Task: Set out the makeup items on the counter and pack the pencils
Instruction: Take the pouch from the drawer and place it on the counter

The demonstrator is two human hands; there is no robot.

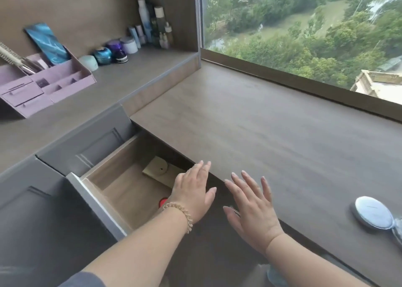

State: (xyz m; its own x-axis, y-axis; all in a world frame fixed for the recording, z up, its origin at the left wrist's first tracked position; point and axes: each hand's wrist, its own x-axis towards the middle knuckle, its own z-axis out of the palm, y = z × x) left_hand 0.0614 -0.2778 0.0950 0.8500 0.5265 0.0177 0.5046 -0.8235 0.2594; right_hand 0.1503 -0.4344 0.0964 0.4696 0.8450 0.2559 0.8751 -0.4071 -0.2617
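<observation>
**Pencils not in sight, job barely begun**

Pencils: none to see anywhere, so no packing yet. Left hand [193,191] flat with straight fingers, holding nothing, over the open drawer [121,184]. Right hand [254,206] just beside it, fingers spread wide, holding nothing too, over the near edge of the counter [282,145]. Nothing set out on the counter in front of the hands yet. Almost all of the job left, by the look of it: take things out, lay them down, find the pencils, pack them.

Counted: two hands. One open drawer. Inside it, just past the left hand, one flat tan thing [155,169]. Beside the left wrist, one small red thing [163,201], partly hidden. To the right of the right hand, one round silver case [372,215]. Far up and left of the left hand, one purple organizer [43,84], about five little jars [108,54] in a row, and a bunch of tall bottles [152,26], too crowded to count. One bead bracelet [182,212] on the left wrist.
</observation>
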